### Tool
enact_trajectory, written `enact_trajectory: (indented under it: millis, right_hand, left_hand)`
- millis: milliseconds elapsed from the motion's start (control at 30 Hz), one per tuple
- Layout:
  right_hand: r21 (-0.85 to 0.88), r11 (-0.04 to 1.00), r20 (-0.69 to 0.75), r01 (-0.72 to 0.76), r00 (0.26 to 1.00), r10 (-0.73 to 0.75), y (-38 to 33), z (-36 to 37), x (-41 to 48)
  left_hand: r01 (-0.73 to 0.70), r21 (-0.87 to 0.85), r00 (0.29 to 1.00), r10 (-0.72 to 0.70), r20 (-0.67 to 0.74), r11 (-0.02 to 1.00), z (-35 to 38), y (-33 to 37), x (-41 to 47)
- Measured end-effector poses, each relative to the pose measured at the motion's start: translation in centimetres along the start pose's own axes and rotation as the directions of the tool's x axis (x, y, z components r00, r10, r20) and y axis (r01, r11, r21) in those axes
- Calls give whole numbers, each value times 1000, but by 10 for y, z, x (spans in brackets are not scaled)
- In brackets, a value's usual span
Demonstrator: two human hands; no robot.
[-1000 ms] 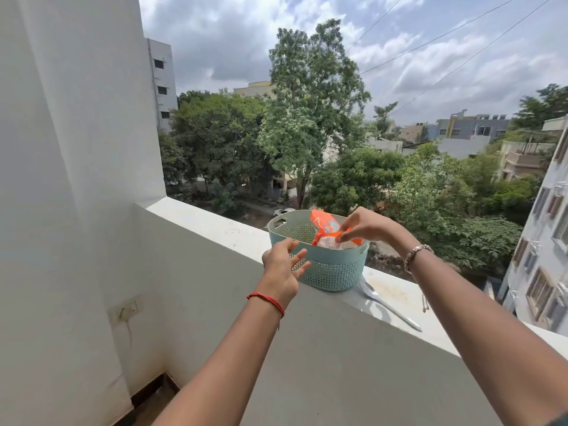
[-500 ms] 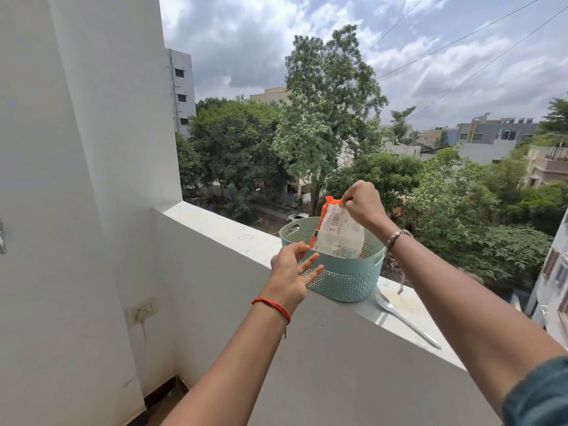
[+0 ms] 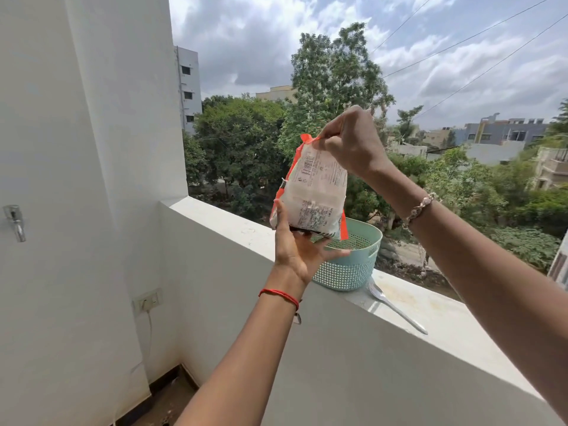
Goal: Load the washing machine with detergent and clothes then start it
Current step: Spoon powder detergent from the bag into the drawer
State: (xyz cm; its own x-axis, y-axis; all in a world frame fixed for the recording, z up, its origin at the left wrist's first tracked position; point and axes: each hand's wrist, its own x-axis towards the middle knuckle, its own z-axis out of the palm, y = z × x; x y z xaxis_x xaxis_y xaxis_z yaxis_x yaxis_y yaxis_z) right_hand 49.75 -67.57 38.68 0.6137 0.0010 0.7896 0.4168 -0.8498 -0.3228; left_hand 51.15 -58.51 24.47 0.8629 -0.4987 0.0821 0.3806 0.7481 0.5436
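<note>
The basket [image 3: 347,272] stands on the parapet ledge [image 3: 455,321], and the spoon [image 3: 396,309] lies on the ledge just to its right. The detergent packet [image 3: 313,192] is held above the basket's left rim, with the right hand [image 3: 353,142] pinching its top edge and the left hand [image 3: 295,250] beneath its bottom. On the wall to the left, a tap [image 3: 15,221] sits above and left of a socket [image 3: 147,301].

Bright diffuse daylight from cloudy grey-white sky [image 3: 246,41] ahead and above. Soft, faint shadows on white concrete parapet ledge [image 3: 445,318]; tall white plastered wall [image 3: 76,149] evenly lit. Centre sharp; small print on white-and-orange plastic detergent packet [image 3: 316,186] slightly soft. Wide-angle distortion: wall edges lean, forearms [image 3: 246,364] stretched toward lower corners.
</note>
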Motion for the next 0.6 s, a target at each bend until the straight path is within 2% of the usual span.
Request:
enact_trajectory:
  millis: [100, 167, 233, 267, 300, 367, 400, 467, 533, 600]
  right_hand:
    - [66, 997, 54, -41, 998, 37, -23, 10, -36]
    - [124, 991, 150, -57, 988, 38, -36, 17, -64]
    - [258, 959, 314, -119, 949, 33, -39, 16, -93]
    - [350, 920, 347, -176, 937, 47, -35, 12, -108]
    - [427, 875, 314, -226, 945, 91, -24, 8, -122]
    - [451, 821, 160, -349, 937, 311, 15, 5, -148]
    - [348, 825, 108, -445, 893, 437, 38, 5, -161]
    - [-4, 780, 108, -626, 775, 623, 88, 9, -190]
    - [-249, 691, 160, -679, 675, 720, 120, 14, -216]
    - [-325, 686, 195, -651, 664, 722, 141, 21, -231]
  left_hand:
    - [-104, 63, 993, 107, -56, 993, -18, -16, -21]
    - [-175, 55, 982, 178, -58, 983, -37, -29, -39]
    - [-168, -31, 983, 166, -73, 985, -59, -42, -56]
    - [-135, -88, 988, 127, -93, 987, -69, -47, -63]
    - [-95, -141, 991, 80, -111, 985, -81, -51, -69]
    - [-29, -213, 993, 3, -119, 977, -106, -57, -81]
    - [-5, -234, 993, -23, -114, 972, -117, -60, -87]
    - [25, -259, 993, -55, -107, 965, -137, -68, -98]
    - [41, -290, 993, -70, -92, 956, -152, -77, -108]
    - [53, -308, 994, -81, -79, 950, -165, -82, -116]
